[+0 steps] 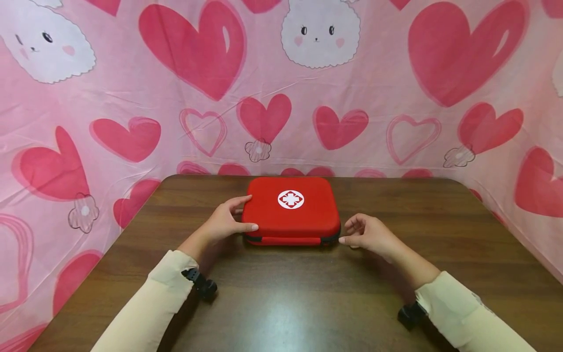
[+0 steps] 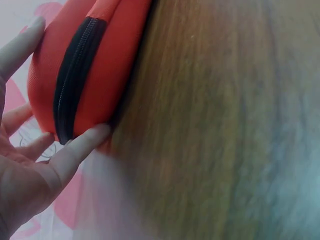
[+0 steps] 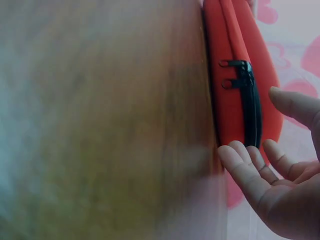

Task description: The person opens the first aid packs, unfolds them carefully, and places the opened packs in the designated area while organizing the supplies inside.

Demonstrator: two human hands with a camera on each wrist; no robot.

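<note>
A red zippered first-aid case, with a white cross emblem on its lid, lies flat and closed on the table. My left hand rests against its left side, thumb by the front corner and the other fingers spread along the side. In the left wrist view, one fingertip touches low on the case, beside the black zipper. My right hand is at the right side, fingers loosely bent; whether they touch is hard to tell. Two black zipper pulls hang near that corner.
The brown wooden table extends around the case on every side, its back edge just behind it. A pink cloth printed with hearts hangs behind and beside the table. Black wrist cameras are strapped at both cream sleeves.
</note>
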